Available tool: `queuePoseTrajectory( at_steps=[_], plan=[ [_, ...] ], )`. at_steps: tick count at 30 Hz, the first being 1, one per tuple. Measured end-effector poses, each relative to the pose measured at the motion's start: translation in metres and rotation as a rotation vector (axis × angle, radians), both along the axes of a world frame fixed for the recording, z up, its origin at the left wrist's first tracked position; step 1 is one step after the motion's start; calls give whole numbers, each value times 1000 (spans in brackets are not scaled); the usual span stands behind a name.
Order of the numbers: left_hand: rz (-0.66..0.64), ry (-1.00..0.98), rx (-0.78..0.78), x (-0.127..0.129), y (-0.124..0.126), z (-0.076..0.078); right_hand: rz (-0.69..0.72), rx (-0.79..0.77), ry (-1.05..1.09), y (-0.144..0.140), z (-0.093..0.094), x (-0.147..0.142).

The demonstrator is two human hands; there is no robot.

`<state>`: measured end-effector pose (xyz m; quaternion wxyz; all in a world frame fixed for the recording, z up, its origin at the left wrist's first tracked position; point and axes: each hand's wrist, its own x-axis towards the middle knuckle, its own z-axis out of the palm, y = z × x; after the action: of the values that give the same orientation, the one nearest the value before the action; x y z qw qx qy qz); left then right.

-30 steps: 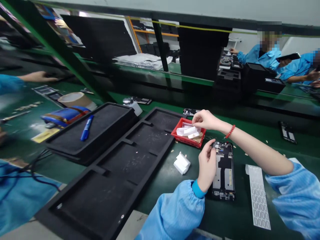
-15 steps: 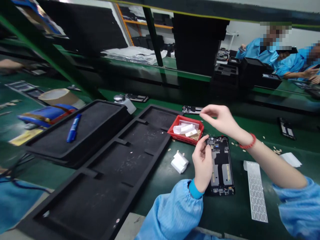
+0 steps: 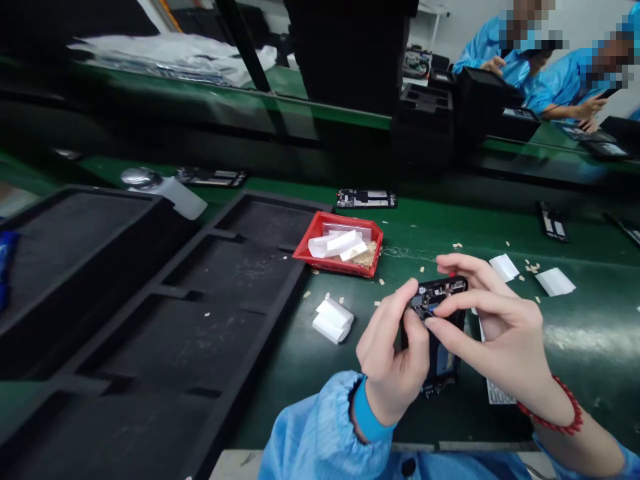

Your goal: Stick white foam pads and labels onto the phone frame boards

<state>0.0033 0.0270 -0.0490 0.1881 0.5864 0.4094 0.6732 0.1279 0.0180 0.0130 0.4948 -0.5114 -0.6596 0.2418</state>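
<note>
The phone frame (image 3: pixel 436 313), a dark open chassis with small parts showing at its top end, is now lifted off the green bench (image 3: pixel 575 333) and tilted up toward the camera, where half a second ago it lay flat with only the left hand on it. The left hand (image 3: pixel 393 363) grips its left edge, thumb and fingers clamped on it. The right hand (image 3: pixel 493 327), which was over the red bin (image 3: pixel 313 245) a moment back, has come across and now pinches the frame's top end, fingertips (image 3: pixel 434 325) pressed together at the upper-left corner; whether something small sits between them cannot be told. This suggests that a piece taken from the bin is being set into the frame. Just left of the hands lies a small folded white pad (image 3: pixel 333 320); the bin behind it holds white strips. Black foam trays (image 3: pixel 210 313) fill the left side, and other people in blue sleeves (image 3: pixel 550 83) work across the line.
</note>
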Motion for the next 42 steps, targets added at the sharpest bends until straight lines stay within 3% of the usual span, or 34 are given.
queuePoseTrajectory(
  at_steps=[13, 19, 29, 38, 42],
  plan=[
    [88, -8, 55, -2, -2, 0, -20, 24, 57, -4, -6, -3],
    [100, -32, 60, -1, -2, 2, -81, 12, 199, -5, -11, -12],
    [226, -89, 69, 5, -5, -2, -135, -38, 289, -4, -11, -20],
    [152, -132, 62, 5, -4, 2, -121, -30, 274, -6, -9, -20],
    [191, -74, 43, 6, -5, -1, -142, -29, 266, -6, -9, -21]
  ],
)
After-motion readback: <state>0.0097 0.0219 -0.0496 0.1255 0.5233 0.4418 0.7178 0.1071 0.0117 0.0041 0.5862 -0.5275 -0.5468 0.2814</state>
